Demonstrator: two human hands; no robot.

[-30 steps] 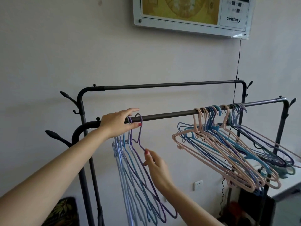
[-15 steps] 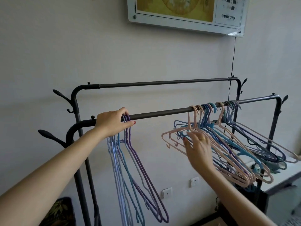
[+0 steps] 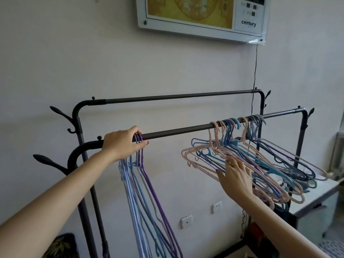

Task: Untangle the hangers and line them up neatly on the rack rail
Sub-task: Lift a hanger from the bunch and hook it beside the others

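Left hand [image 3: 122, 144] is curled over the dark metal front rack rail [image 3: 186, 129] at its left end, fingers clamped round the rail and the hooks of the sorted bunch of blue, lilac and purple plastic hangers [image 3: 147, 198], which hang straight down below it. Right hand [image 3: 237, 178] reaches into the tangled cluster of pink, blue and purple plastic hangers [image 3: 260, 164] slanting from the rail's right part; fingers extended and spread, touching the pink wires, gripping nothing. White wall sockets [image 3: 216, 207] sit low on the wall behind.
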